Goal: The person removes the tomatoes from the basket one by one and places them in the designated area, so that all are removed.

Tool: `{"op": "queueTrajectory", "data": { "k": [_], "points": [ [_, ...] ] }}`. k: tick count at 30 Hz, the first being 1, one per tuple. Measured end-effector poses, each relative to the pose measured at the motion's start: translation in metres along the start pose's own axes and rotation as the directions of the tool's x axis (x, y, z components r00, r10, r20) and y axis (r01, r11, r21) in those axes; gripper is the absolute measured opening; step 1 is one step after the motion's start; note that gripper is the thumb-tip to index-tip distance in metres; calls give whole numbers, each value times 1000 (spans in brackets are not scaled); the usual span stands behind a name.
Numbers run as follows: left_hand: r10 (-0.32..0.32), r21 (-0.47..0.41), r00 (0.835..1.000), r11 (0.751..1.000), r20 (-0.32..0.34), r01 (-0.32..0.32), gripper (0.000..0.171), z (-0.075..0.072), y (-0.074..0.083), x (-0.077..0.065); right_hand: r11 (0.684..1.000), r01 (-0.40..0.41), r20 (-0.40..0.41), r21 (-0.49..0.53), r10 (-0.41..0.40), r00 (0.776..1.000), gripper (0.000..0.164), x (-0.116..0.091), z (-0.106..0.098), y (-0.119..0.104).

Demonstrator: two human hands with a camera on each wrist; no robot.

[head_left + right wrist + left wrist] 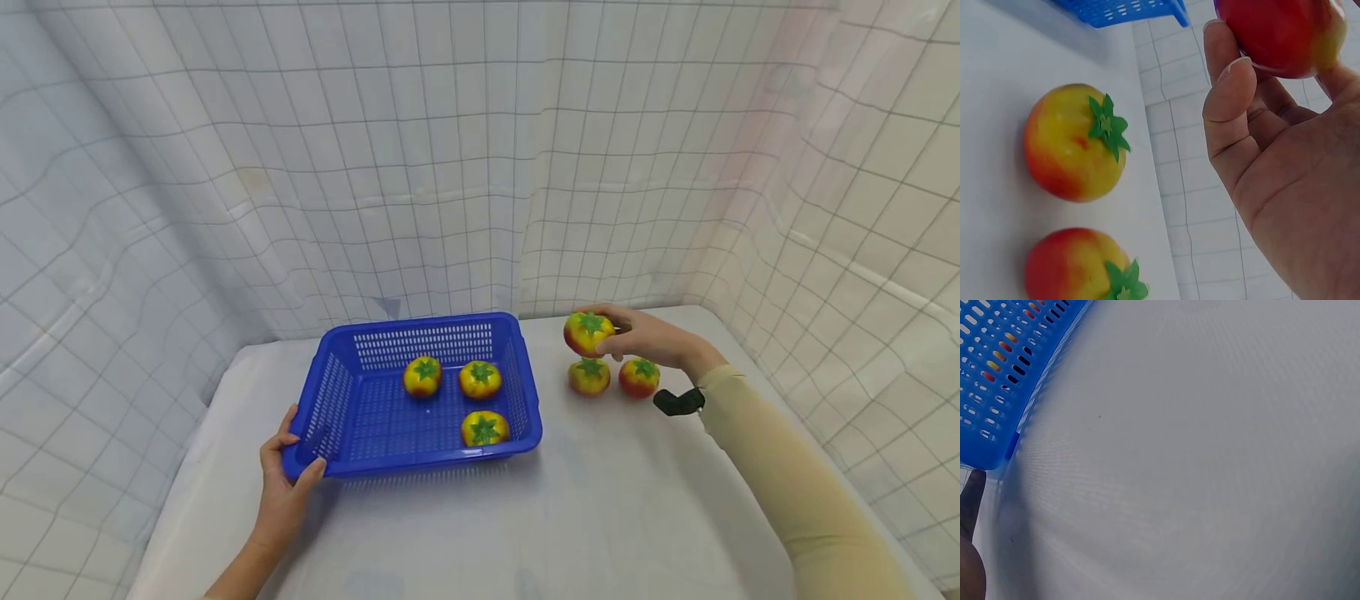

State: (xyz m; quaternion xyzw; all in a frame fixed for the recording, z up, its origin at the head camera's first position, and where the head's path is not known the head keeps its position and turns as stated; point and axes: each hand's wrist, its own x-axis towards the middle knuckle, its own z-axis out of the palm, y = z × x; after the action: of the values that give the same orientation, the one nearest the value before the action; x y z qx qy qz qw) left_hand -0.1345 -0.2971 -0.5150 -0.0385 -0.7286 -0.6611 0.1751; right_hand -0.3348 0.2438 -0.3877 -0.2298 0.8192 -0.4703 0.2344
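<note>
My right hand (651, 337) holds a red-and-yellow tomato (587, 332) with a green star-shaped top, between thumb and fingers. In the right wrist view, the held tomato (1285, 37) is lifted clear of the table. Two similar tomatoes lie below the hand: one on the left (588, 377) and a redder one (640, 379) on the right. My left hand (282, 493) grips the near left corner of a blue slotted basket (420, 461), thumb over the rim. Inside sit three tomatoes, one (422, 377) near the middle, another (480, 380) right of it, the third (485, 428) by the near wall.
A white cloth covers the table (570, 517). White sheets with a dark grid (465, 167) hang behind and along both sides. The basket stands left of the loose tomatoes, its right wall (528, 383) nearest to them.
</note>
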Motion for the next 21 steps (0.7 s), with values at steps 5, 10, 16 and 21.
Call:
{"op": "queueTrajectory", "data": {
  "k": [5,10,16,21],
  "points": [
    [0,1,1000,1000,-8,0,45,0,-3,-1,999,9,-14,33,-9,1000,65,-8,-7,9],
    [-2,5,1000,1000,3,2,43,-1,-3,-2,997,5,-34,78,-3,999,66,-19,-13,18],
    [2,-2,1000,1000,0,-2,44,0,-4,-2,993,10,-52,114,-4,999,66,-29,-20,25],
    [12,-20,1000,1000,-9,-12,45,-1,-5,1,995,4,-79,102,4,997,68,-32,-27,29]
  ]
}}
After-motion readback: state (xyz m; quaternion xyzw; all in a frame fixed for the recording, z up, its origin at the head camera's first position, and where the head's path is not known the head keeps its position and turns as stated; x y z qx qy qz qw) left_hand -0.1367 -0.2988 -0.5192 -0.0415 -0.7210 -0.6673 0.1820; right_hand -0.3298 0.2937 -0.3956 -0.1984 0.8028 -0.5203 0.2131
